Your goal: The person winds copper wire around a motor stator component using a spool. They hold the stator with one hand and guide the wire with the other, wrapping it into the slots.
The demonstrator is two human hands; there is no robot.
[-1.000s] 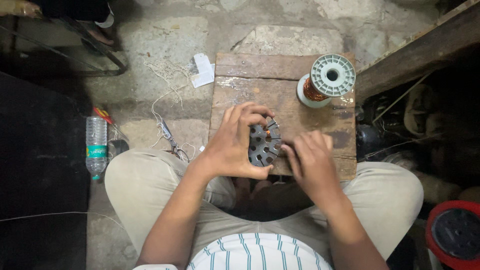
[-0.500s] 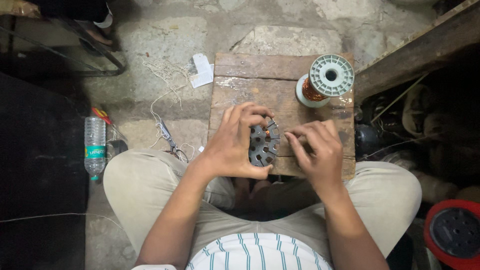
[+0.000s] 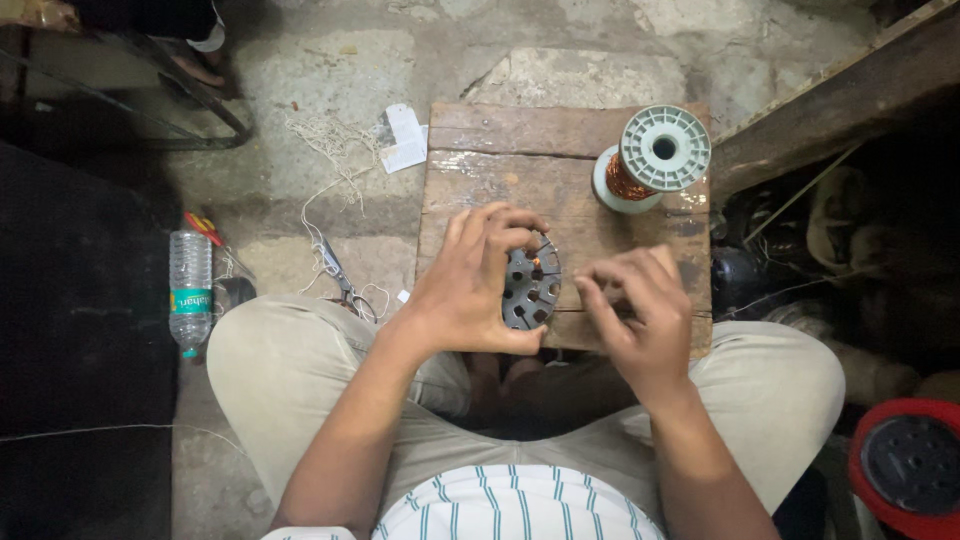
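Observation:
My left hand (image 3: 468,285) grips a round grey slotted metal core (image 3: 531,283) with copper windings in its slots, holding it upright on a worn wooden board (image 3: 545,170). My right hand (image 3: 640,310) sits just right of the core with fingers curled and pinched together; whether a thin wire is between them is too fine to see. A pale green spool of copper wire (image 3: 650,160) stands on the board's far right corner.
A plastic water bottle (image 3: 190,290) lies on the stone floor at left. Scissors (image 3: 340,275), loose string (image 3: 325,140) and a paper scrap (image 3: 403,140) lie left of the board. A red round container (image 3: 905,465) is at lower right, a wooden beam (image 3: 830,100) at upper right.
My right hand has drawn back to the right, away from the core. My left hand keeps its grip on the core in the same place.

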